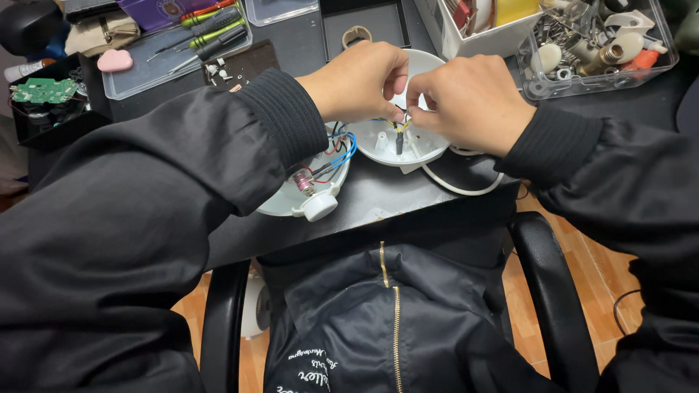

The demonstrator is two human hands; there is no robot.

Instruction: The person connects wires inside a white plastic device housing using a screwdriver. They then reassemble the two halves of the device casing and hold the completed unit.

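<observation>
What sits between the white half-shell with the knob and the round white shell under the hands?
Head view: blue wires bridge the gap from the knob shell toward the round shell, with red ones beside them, over bare black desk. Left hand and right hand pinch wires above.

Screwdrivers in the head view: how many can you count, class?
3: screwdrivers lie side by side in the clear tray at upper left, one red-handled, two black-and-green. Others may be hidden.

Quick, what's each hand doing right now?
Left hand: pinched shut on the small wires in the white housing.
Right hand: pinched shut on the same wires.
</observation>
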